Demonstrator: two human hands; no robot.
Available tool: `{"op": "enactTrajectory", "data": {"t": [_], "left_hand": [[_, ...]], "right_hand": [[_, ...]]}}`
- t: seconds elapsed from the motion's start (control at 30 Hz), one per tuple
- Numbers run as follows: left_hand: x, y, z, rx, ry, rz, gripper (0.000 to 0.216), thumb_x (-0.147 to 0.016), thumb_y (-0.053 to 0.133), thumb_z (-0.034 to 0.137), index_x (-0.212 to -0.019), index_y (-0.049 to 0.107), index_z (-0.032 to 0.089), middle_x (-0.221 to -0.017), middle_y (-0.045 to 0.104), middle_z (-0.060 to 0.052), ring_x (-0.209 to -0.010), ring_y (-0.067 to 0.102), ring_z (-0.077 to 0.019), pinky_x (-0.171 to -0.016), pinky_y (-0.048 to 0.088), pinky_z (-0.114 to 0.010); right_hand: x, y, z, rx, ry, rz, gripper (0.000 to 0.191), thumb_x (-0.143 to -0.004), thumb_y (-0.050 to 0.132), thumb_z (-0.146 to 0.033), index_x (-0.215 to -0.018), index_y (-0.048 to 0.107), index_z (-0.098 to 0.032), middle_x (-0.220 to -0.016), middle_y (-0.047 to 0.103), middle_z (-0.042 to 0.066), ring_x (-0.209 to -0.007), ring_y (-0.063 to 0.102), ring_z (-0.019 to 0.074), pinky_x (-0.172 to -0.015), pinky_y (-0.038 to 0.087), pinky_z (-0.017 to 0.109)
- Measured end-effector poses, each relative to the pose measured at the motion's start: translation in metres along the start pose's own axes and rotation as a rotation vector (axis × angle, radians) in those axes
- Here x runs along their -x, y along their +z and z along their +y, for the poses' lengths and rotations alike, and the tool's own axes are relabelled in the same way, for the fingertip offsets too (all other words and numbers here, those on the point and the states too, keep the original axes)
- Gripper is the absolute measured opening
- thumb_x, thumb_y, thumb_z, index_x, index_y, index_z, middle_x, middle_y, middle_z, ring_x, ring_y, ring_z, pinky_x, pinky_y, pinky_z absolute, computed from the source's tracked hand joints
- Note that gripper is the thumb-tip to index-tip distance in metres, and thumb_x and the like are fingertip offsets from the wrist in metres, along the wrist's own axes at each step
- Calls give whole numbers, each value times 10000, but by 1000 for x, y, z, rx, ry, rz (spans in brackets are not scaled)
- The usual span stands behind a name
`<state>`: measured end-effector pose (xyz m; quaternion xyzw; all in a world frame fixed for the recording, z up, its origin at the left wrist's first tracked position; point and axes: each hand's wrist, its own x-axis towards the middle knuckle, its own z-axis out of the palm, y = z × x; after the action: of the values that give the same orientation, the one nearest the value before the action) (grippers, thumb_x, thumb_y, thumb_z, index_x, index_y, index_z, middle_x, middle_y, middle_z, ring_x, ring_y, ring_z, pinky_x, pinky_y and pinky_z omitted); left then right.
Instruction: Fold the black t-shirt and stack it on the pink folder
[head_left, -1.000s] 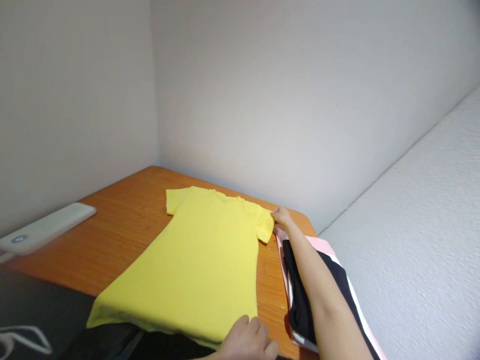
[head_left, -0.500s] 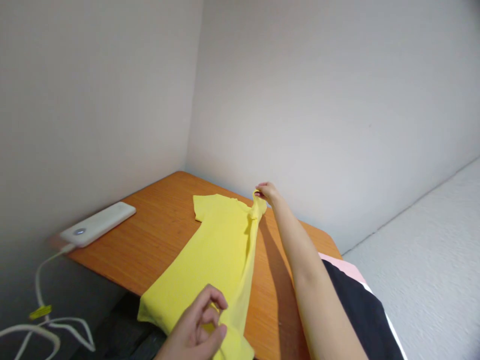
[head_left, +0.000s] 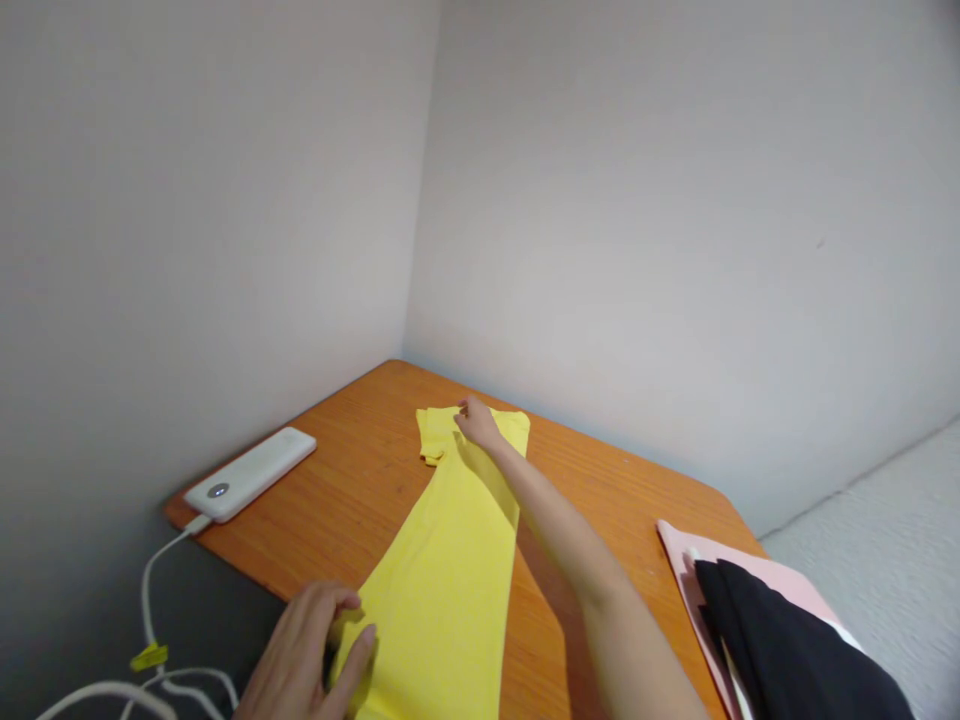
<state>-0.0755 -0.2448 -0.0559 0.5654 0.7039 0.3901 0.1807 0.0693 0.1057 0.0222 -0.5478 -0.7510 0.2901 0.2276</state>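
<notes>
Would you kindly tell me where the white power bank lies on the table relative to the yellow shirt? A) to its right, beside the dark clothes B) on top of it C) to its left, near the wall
C: the power bank lies at the table's left edge near the wall, apart from the yellow shirt.

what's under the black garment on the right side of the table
The black garment lies on a pink garment, whose edge shows along its left side, resting on the wooden table. Anything else beneath it is covered.
</notes>
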Motion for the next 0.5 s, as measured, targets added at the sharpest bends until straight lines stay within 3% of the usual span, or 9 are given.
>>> {"op": "enactTrajectory", "data": {"t": [0.07, 0.13, 0.2, 0.27, 0.37, 0.5], "left_hand": [[-30, 3, 21, -67, 72, -24, 361, -942, 497, 554, -1059, 643, 245, -1099, 700, -123, -1110, 656, -327, -976, 519, -424], [-79, 8, 39, -169, 74, -37, 392, -990, 433, 492, -1122, 632, 180, -1152, 695, -159, -1158, 642, -318, -1017, 489, -415], [-139, 19, 51, -266, -10, -74, 418, -1033, 400, 451, -1170, 627, 128, -1200, 688, -186, -1180, 638, -311, -1023, 480, -414], [-200, 33, 58, -303, -94, -96, 413, -1056, 409, 421, -1103, 664, 99, -1122, 709, -188, -1076, 680, -295, -957, 521, -435], [-272, 55, 62, -357, -192, -132, 338, -1009, 593, 412, -1202, 655, 141, -1194, 689, -113, -1038, 684, -243, -916, 564, -459], [-315, 75, 64, -403, -201, -153, 366, -985, 647, 379, -1280, 627, 164, -1284, 651, -113, -1094, 667, -256, -924, 574, -474]], "right_hand": [[14, 0, 16, 129, -7, 6, 426, -986, 652, -370, -1369, 580, -198, -1460, 550, 120, -1310, 551, 315, -1088, 455, 576], [31, 4, 29, 240, -1, -4, 585, -976, 645, -447, -1475, 497, -182, -1598, 412, 170, -1468, 376, 371, -1182, 312, 614], [46, 12, 39, 324, 8, -38, 810, -944, 619, -593, -1572, 377, -143, -1691, 229, 206, -1559, 145, 419, -1229, 157, 636], [59, 23, 44, 383, 13, -75, 972, -911, 535, -736, -1624, 274, -129, -1719, 104, 188, -1573, -6, 440, -1226, 43, 666], [71, 34, 47, 437, 5, -78, 1010, -909, 367, -827, -1650, 187, -165, -1727, 41, 135, -1572, -67, 436, -1195, -58, 704], [75, 36, 50, 470, -17, -40, 1014, -897, 285, -861, -1653, 175, -193, -1727, 34, 99, -1577, -58, 420, -1197, -81, 691]]}}
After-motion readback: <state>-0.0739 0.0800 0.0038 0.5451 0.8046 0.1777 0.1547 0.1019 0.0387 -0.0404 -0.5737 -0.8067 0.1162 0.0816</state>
